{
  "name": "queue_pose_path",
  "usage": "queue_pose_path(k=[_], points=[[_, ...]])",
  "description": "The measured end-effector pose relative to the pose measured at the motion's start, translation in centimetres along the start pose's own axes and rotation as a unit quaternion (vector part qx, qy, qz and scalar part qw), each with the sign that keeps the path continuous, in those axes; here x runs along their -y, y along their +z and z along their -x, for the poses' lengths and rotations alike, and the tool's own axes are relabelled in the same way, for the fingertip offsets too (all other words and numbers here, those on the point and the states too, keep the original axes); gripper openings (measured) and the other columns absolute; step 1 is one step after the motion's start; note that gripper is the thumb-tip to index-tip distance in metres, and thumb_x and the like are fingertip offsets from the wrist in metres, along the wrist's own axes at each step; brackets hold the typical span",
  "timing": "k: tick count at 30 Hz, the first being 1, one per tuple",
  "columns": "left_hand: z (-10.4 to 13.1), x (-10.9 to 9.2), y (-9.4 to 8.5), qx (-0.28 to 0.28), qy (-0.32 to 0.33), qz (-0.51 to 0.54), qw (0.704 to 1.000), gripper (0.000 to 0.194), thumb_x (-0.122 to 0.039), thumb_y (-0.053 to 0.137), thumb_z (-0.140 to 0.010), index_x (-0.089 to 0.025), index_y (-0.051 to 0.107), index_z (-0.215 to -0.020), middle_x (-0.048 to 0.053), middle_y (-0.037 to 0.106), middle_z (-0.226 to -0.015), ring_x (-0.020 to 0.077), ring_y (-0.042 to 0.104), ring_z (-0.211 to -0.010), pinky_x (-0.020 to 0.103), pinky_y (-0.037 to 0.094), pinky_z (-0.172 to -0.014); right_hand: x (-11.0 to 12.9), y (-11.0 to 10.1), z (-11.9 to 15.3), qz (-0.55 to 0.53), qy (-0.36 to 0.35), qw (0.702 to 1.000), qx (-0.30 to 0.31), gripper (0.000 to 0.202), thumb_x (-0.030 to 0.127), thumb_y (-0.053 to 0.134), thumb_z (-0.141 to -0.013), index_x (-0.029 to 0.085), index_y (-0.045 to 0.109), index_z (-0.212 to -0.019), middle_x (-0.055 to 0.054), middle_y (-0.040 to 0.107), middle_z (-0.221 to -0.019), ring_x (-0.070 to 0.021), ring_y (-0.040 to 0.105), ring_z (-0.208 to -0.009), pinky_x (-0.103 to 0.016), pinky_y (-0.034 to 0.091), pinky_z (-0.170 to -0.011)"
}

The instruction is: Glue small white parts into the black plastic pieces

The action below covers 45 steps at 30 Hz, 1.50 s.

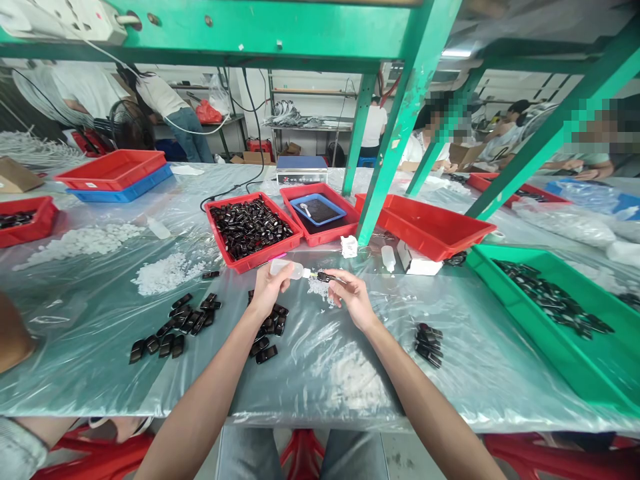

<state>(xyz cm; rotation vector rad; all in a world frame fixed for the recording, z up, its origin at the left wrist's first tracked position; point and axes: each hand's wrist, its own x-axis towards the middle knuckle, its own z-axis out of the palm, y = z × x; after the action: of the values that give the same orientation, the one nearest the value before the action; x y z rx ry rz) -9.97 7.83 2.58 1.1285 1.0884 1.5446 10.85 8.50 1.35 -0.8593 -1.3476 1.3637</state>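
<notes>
My left hand [271,288] is closed around a small translucent squeeze bottle [289,269], tipped on its side with its nozzle toward the right. Between the fingers of my right hand [350,293] is a small black plastic casing [325,277]. The bottle's tip meets or nearly meets the casing's left end; I cannot tell which. Under the hands lies a little scatter of small white pieces [320,289]. Several black casings [270,325] lie by my left forearm, partly hidden by it. Another group of black casings [429,345] rests to the right of my right forearm.
A red tray [240,265] full of black parts stands ahead, beside a red tray [320,236] holding a blue tray. Green posts [395,127] rise from the table. At right is a green bin [530,340]. White pieces [167,272] and casings [187,319] lie left, near another person's arm [13,333].
</notes>
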Motion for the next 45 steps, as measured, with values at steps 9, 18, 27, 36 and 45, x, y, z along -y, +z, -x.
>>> queue_pose_path(k=[9, 18, 27, 36, 45], points=[[0.0, -0.2, 0.1, 0.006, 0.001, 0.012, 1.0, 0.036, -0.047, 0.076, -0.075, -0.012, 0.071, -0.08, -0.001, 0.054, -0.057, 0.0054, 0.035, -0.044, 0.023, 0.024, -0.043, 0.0, 0.0, 0.0, 0.002, 0.0, 1.0, 0.001, 0.035, 0.042, 0.074, -0.079, 0.022, 0.073, -0.107, 0.002, 0.058, -0.059, -0.0126, 0.043, -0.049, -0.026, 0.032, -0.046], [-0.1, 0.1, -0.2, 0.017, -0.001, 0.002, 1.0, 0.037, -0.047, 0.075, -0.076, -0.012, 0.07, -0.082, -0.004, 0.048, -0.051, 0.0058, 0.034, -0.043, 0.022, 0.024, -0.043, -0.1, 0.0, 0.0, -0.002, -0.004, 1.0, 0.002, 0.031, 0.042, 0.074, -0.079, 0.023, 0.073, -0.103, 0.002, 0.058, -0.058, -0.0124, 0.044, -0.048, -0.026, 0.032, -0.046], [-0.1, 0.2, -0.1, 0.018, -0.007, 0.0, 1.0, 0.037, -0.048, 0.075, -0.076, -0.012, 0.069, -0.083, -0.003, 0.05, -0.052, 0.0066, 0.036, -0.044, 0.023, 0.026, -0.045, -0.3, -0.1, -0.2, -0.003, 0.0, 1.0, -0.007, 0.029, 0.04, 0.074, -0.079, 0.023, 0.073, -0.103, 0.002, 0.058, -0.058, -0.0122, 0.044, -0.048, -0.025, 0.032, -0.045], [-0.3, 0.1, -0.2, 0.016, -0.011, 0.028, 0.999, 0.036, -0.044, 0.074, -0.077, -0.015, 0.059, -0.093, 0.0, 0.063, -0.065, 0.0106, 0.053, -0.052, 0.022, 0.03, -0.048, -0.6, -0.2, -0.6, -0.011, -0.019, 0.997, -0.074, 0.026, 0.034, 0.074, -0.076, 0.022, 0.068, -0.098, 0.003, 0.06, -0.063, -0.0098, 0.043, -0.045, -0.023, 0.033, -0.041], [-1.2, 3.0, -0.4, 0.032, -0.024, -0.119, 0.992, 0.043, -0.033, 0.078, -0.07, -0.019, 0.053, -0.101, 0.007, 0.073, -0.097, 0.0199, 0.07, -0.086, 0.032, 0.05, -0.077, -0.6, -0.1, -0.8, -0.028, -0.018, 0.991, -0.132, 0.034, 0.038, 0.082, -0.067, 0.022, 0.06, -0.086, 0.0, 0.064, -0.078, -0.0111, 0.052, -0.055, -0.02, 0.033, -0.036]])
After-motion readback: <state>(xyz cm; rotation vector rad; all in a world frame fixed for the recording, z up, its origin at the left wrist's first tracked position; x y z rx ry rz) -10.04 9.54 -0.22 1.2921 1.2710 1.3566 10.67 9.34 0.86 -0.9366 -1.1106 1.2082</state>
